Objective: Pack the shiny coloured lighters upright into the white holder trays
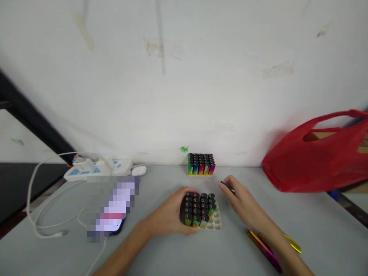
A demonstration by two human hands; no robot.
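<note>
My left hand [170,214] is wrapped around the left side of a white tray [217,221] with round pockets. Upright lighters [196,207] with black tops fill most of its rows, while bare pockets show at the front right. One green lighter [211,211] near those pockets leans a little. To the right of the tray, my right hand [240,196] pinches a small dark lighter [227,186] with a hint of blue; the fingers hide much of it. Beneath my right forearm lie shiny metallic pieces, one orange to magenta [265,250] and one yellow [293,243], partly covered.
Against the wall stands a second block of colourful lighters [201,168]. A red bag [310,165] sits at the right. On the left are a power strip [100,168], white cables [36,218] and a phone [116,209] with a blurred screen.
</note>
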